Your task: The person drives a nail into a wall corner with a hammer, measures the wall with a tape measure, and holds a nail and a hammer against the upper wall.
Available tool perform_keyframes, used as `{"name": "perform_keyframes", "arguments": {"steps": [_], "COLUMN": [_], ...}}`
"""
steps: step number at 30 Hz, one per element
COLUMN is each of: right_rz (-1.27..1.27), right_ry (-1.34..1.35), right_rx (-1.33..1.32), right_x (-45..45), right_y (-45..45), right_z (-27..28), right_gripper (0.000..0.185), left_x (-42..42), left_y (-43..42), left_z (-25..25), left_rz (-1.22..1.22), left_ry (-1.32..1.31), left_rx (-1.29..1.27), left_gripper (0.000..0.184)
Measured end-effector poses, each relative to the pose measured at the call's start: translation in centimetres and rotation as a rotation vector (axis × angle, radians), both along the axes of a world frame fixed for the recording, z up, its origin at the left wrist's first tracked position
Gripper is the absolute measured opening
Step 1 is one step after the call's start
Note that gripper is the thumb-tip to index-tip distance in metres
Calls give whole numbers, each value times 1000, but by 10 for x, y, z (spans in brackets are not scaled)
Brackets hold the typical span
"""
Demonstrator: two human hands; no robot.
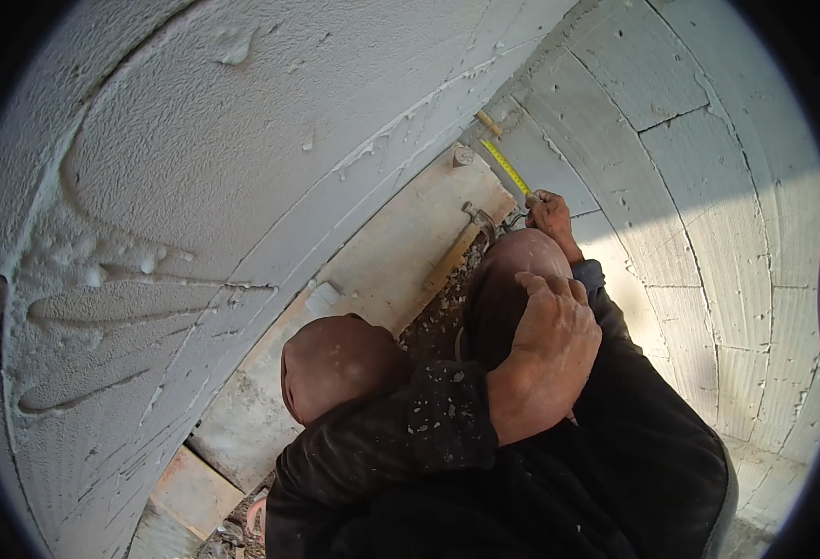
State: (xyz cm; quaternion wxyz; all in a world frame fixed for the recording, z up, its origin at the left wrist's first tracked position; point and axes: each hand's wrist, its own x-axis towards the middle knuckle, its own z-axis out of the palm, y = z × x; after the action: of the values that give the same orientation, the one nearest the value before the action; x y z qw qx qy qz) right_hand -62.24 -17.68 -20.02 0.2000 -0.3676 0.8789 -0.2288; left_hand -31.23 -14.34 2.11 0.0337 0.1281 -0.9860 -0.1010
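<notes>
My right hand (551, 222) is closed on a tape measure, whose case is mostly hidden by the fingers. Its yellow blade (505, 168) runs out along the block wall toward the corner. My left hand (554, 340) lies over my right knee (519, 265), fingers loosely bent and apart, with nothing seen in it. Just beyond that knee, a hammer (452, 261) with a wooden handle lies at the edge of a pale, dusty board (391, 252). Past the blade's end is a short wooden piece (489, 123).
A rough plastered wall (177, 149) rises close on the left. On the right stands a wall of pale blocks (680, 186) with open joints. Rubble (438, 321) lies between my knees, and another board (196, 489) is at the lower left.
</notes>
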Motion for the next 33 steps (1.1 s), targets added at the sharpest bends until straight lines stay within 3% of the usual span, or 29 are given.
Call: {"name": "perform_keyframes", "arguments": {"steps": [4,6,7,8,11,12,14,18,20,23,26,28,30,31,32,33], "right_rz": [-32,-6,-25,76,-49,-35,-45,-26,102,29,129,152,227,453,677,731], "right_ry": [54,19,215,59,-51,-44,15,25,185,94,219,74,-151,135,440,460], "right_rx": [83,184,7,24,420,398,431,408,375,-5,-289,-340,-372,-150,6,10], "right_x": [-8,7,36,25,35,32,31,16,-5,-10,-25,-51,-123,-118,-105,-83], "right_y": [65,102,127,149,177,191,198,189,183,151,120,104,91,93,93,76], "right_z": [-28,3,22,44,125,149,215,357,403,554,677,715,668,687,712,718], "right_gripper": [39,34,33,34,31,32,31,27,26,26,24,23,24,22,34,33], "left_x": [-12,-19,-23,-28,-38,-39,-27,-7,-4,1,19,30,34,37,38,42], "left_y": [-19,-29,-35,-44,-70,-69,-63,-50,-63,-97,-109,-116,-127,-127,-133,-143], "left_z": [11,19,23,25,14,10,42,225,304,446,610,685,742,766,778,784], "left_rz": [-202,-139,-109,-42,167,275,253,293,304,327,522,551,617,651,708,733], "left_ry": [161,246,291,375,568,598,565,652,754,1027,1332,1484,1585,1577,1559,1551], "left_rx": [306,452,515,569,662,653,718,771,620,286,-198,-482,-670,-708,-748,-777], "left_gripper": [24,17,13,11,7,6,9,19,20,21,29,44,48,63,63,64]}}
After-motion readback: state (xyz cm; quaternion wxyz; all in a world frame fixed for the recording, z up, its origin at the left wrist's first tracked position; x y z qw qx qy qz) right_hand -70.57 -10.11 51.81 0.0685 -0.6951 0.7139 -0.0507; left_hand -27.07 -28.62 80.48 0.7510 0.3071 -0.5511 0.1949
